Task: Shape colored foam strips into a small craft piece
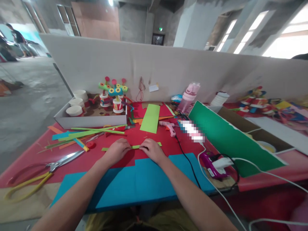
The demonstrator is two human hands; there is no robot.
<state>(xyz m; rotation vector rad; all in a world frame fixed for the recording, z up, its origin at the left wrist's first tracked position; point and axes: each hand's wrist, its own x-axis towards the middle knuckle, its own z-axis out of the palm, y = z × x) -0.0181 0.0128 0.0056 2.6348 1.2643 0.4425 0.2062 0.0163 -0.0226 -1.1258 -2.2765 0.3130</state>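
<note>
green paper strip (134, 147), under both hands' fingers (144, 148)

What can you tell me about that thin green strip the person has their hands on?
The green strip is a long, narrow, light green band that looks like paper or thin foam. It lies flat on the red sheet, running left to right just beyond the blue sheet. The left hand and the right hand press on it, covering parts; both ends stick out past the hands.

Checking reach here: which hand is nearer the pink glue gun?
Right. The right hand lies below-left of the pink glue gun; the left hand is farther left.
</note>
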